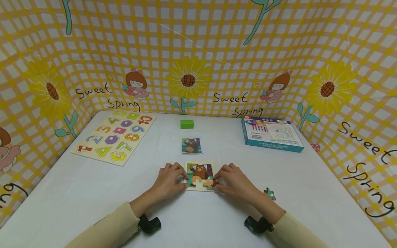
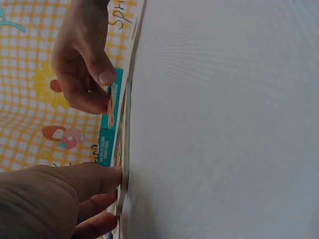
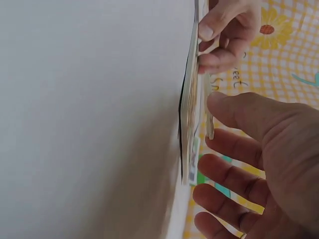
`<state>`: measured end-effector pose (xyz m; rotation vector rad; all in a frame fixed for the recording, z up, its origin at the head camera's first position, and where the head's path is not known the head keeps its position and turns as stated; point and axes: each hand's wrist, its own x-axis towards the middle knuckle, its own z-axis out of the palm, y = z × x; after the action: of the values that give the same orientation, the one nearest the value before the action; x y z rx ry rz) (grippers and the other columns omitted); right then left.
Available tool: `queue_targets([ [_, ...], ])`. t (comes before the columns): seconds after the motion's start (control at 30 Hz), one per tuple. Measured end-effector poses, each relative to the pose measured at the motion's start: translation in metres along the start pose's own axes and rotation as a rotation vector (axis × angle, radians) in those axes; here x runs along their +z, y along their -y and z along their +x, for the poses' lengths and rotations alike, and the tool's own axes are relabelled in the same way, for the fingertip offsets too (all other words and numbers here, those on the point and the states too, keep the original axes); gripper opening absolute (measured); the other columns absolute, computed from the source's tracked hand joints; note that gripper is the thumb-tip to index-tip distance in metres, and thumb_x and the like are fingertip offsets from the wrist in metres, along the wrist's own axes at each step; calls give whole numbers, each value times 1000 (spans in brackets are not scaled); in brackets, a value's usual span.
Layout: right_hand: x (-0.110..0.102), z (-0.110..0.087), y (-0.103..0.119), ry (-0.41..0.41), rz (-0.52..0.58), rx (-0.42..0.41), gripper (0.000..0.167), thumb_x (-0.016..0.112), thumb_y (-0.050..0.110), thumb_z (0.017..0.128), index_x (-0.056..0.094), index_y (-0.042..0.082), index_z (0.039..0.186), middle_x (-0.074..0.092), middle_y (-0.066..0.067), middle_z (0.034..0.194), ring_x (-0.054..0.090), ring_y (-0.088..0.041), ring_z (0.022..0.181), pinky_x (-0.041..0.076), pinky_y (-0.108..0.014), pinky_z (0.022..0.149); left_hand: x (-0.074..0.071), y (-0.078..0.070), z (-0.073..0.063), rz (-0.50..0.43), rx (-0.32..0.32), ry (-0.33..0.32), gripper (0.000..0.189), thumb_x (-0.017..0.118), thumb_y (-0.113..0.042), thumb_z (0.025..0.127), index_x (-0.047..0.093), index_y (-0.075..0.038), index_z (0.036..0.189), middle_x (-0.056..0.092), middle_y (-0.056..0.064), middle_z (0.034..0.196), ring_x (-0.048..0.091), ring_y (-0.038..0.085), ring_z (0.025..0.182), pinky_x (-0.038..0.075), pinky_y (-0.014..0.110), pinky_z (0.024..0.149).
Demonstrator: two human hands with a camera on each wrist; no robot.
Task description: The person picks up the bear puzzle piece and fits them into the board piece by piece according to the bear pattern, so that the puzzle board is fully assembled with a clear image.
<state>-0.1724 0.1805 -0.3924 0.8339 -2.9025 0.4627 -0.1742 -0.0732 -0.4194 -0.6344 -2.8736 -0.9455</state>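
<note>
A small square puzzle board (image 1: 198, 186) with a brown bear picture lies on the white table in front of me, its lower part partly bare pale wood. At the board's left edge, my left hand (image 1: 170, 178) holds it with thumb and fingers. My right hand (image 1: 233, 179) pinches a brown and tan puzzle piece (image 1: 209, 183) between thumb and index finger over the lower right of the board. In the left wrist view that piece (image 2: 110, 115) is above the board's surface. The right hand's other fingers spread loosely in the right wrist view.
A bear picture card (image 1: 191, 146) lies beyond the board, with a green block (image 1: 187, 124) behind it. A number-and-shape board (image 1: 102, 139) lies at left, a teal box (image 1: 271, 134) at back right. A loose green puzzle piece (image 1: 270, 194) is beside my right forearm.
</note>
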Motion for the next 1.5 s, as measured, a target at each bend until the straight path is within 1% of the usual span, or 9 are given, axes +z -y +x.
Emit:
queue_targets([
  [0.17, 5, 8, 5, 21, 4, -4, 23, 78, 27, 74, 71, 17, 93, 63, 2, 96, 47, -14, 91, 41, -36, 82, 0, 0, 0, -1, -3, 1, 13, 75, -23, 77, 68, -18, 86, 58, -2, 103, 43, 20, 97, 33, 41, 81],
  [0.4, 9, 16, 12, 23, 1, -31, 22, 77, 27, 75, 71, 16, 93, 62, 2, 94, 46, -13, 88, 40, -35, 80, -1, -1, 0, 19, -4, 2, 14, 75, -24, 77, 68, -18, 87, 57, -2, 104, 44, 20, 98, 33, 40, 80],
  [0.6, 11, 21, 16, 34, -11, -27, 24, 78, 28, 74, 71, 16, 94, 63, 1, 95, 47, -14, 88, 41, -34, 80, -1, -1, 0, 19, -4, 5, 14, 76, -23, 76, 68, -18, 87, 57, -2, 103, 44, 20, 98, 33, 39, 80],
  [0.87, 13, 24, 18, 57, -29, -11, 25, 77, 29, 74, 72, 15, 95, 63, 0, 96, 48, -16, 89, 40, -35, 79, -1, -1, 0, 17, -4, 2, 14, 76, -23, 76, 68, -18, 87, 57, -2, 103, 44, 20, 98, 33, 40, 80],
  [1.2, 14, 26, 21, 70, -54, 5, 26, 78, 32, 75, 70, 15, 93, 62, -1, 98, 47, -17, 90, 41, -35, 79, -1, -1, 0, 32, 0, 1, 13, 75, -23, 77, 68, -18, 87, 57, -2, 103, 44, 20, 98, 34, 41, 81],
  [1.4, 15, 27, 21, 71, -65, 5, 26, 79, 32, 74, 70, 15, 91, 62, -1, 97, 46, -17, 89, 40, -34, 78, -2, -5, 1, 41, -2, -9, 12, 73, -22, 76, 69, -17, 87, 57, -1, 101, 43, 20, 98, 34, 43, 84],
  [1.5, 15, 27, 20, 73, -69, 9, 26, 79, 32, 73, 71, 15, 91, 62, -1, 96, 47, -17, 88, 40, -34, 78, -1, -9, 3, 50, 7, -9, 11, 72, -22, 77, 70, -18, 87, 56, -1, 101, 43, 20, 97, 33, 43, 84],
])
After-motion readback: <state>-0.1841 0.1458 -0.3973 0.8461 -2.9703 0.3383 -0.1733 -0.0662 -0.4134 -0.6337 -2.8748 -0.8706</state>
